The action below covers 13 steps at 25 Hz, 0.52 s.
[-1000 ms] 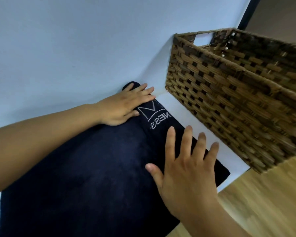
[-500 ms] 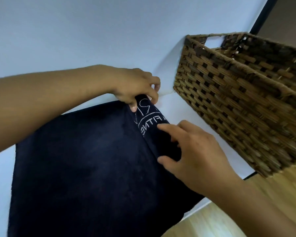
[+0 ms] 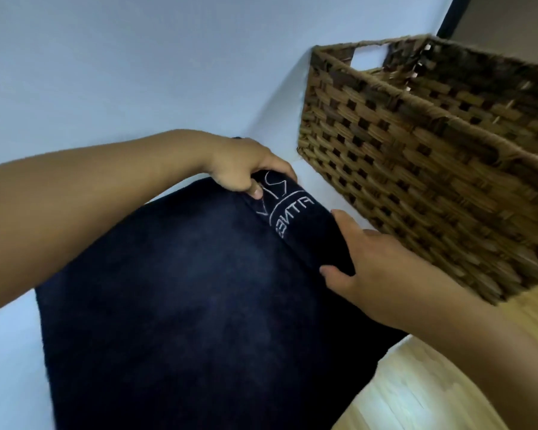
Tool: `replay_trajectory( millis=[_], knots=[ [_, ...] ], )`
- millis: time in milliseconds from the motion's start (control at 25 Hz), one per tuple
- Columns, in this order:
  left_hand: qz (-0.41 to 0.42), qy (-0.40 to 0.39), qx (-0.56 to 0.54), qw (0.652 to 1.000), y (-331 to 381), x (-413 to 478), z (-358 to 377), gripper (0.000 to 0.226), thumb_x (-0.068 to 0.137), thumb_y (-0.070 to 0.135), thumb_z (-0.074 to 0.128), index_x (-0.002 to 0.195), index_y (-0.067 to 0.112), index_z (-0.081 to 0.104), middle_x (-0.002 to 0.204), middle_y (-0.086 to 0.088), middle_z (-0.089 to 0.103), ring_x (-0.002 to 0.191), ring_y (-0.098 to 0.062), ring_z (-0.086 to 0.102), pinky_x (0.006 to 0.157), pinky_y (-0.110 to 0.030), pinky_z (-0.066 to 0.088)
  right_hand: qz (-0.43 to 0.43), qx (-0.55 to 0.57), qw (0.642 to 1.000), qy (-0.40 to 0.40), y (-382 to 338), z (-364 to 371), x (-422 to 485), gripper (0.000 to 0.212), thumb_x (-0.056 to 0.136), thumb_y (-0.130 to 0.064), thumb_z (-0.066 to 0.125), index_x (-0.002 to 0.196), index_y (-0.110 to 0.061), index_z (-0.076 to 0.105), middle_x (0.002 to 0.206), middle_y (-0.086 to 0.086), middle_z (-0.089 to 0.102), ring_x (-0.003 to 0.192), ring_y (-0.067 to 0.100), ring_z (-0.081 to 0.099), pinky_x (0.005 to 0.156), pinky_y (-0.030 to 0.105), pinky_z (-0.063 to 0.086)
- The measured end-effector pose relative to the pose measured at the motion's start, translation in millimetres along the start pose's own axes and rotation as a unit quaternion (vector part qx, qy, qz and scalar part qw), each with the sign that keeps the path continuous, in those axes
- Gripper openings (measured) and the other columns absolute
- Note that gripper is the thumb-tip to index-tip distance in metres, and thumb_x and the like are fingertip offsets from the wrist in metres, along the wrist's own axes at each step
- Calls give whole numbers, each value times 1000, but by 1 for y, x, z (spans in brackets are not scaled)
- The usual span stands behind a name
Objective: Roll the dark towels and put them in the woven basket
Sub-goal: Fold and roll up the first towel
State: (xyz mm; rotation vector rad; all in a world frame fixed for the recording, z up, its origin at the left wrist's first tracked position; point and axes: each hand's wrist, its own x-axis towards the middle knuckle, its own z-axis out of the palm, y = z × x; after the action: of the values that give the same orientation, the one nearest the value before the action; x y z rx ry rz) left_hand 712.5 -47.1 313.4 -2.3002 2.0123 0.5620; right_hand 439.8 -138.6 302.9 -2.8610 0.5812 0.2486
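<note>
White surface (image 3: 106, 72); dark towel (image 3: 199, 305) soft, limp; left hand (image 3: 239, 164), right hand (image 3: 376, 268) grip its roll at one o'clock, best held near ends.

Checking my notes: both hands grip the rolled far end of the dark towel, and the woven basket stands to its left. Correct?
Not quite: the head view shows the woven basket to the right of the dark towel. The left hand and right hand do grip its rolled far end.

dark towel (image 3: 199, 305) | white stitched lettering (image 3: 293, 218) | reads "FTNE", upside down, rest hidden
</note>
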Motion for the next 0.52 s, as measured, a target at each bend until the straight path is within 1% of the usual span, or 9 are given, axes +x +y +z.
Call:
replay_trajectory(
  millis=[80,120,160,200,240,280,360,440,520],
  knots=[
    [15,75,11,997,2,2,14,63,83,18,68,138,39,44,136,5,54,131,-18,40,120,-48,10,-7,-132,989,73,-5,7,-1,84,92,-54,49,153,-17,3,105,10,54,83,23,49,70,31,40],
    [22,114,17,993,1,-3,22,64,83,14,68,140,30,44,140,1,50,138,-18,35,121,-47,0,-5,-179,977,116,-10,16,-4,87,88,-50,57,153,-11,14,101,16,58,79,28,54,67,35,43],
    [31,152,20,988,0,-10,30,65,83,10,68,141,24,44,144,-1,47,143,-19,28,120,-48,-3,10,-204,969,141,-18,25,-7,88,81,-43,68,150,-5,27,94,23,59,74,35,57,63,40,47],
    [43,188,23,981,-2,-20,39,66,82,7,68,142,20,43,147,-3,44,146,-21,22,119,-50,-4,22,-208,963,172,-27,35,-12,87,75,-34,76,146,0,37,91,30,58,71,40,58,60,45,49],
    [53,219,27,974,-2,-32,48,69,81,4,68,143,17,41,150,-4,41,148,-24,17,119,-53,-3,28,-198,958,204,-36,44,-17,85,73,-29,78,144,1,41,95,38,57,76,47,59,62,51,49],
    [58,239,31,969,-2,-43,57,72,81,1,67,144,15,38,152,-7,38,149,-27,14,118,-55,-2,26,-186,958,219,-44,51,-21,85,75,-32,76,144,2,41,107,43,54,88,54,58,70,59,48],
    [49,253,37,965,0,-66,73,73,83,1,63,147,14,30,156,-11,29,150,-28,9,117,-58,-1,6,-170,958,231,-62,62,-31,91,75,-48,70,145,0,39,130,48,41,115,64,46,91,71,35],
    [32,268,46,962,2,-96,87,63,91,14,57,147,14,27,157,-11,26,150,-27,10,117,-61,6,-28,-147,962,231,-81,75,-47,94,67,-51,76,140,1,47,139,48,34,125,66,36,102,73,23],
    [18,288,84,954,4,-126,85,54,96,32,47,145,15,33,152,-8,37,146,-24,25,117,-58,18,-65,-145,961,227,-95,77,-62,78,68,-44,79,129,0,60,135,45,41,123,63,42,103,71,31]
  ],
)
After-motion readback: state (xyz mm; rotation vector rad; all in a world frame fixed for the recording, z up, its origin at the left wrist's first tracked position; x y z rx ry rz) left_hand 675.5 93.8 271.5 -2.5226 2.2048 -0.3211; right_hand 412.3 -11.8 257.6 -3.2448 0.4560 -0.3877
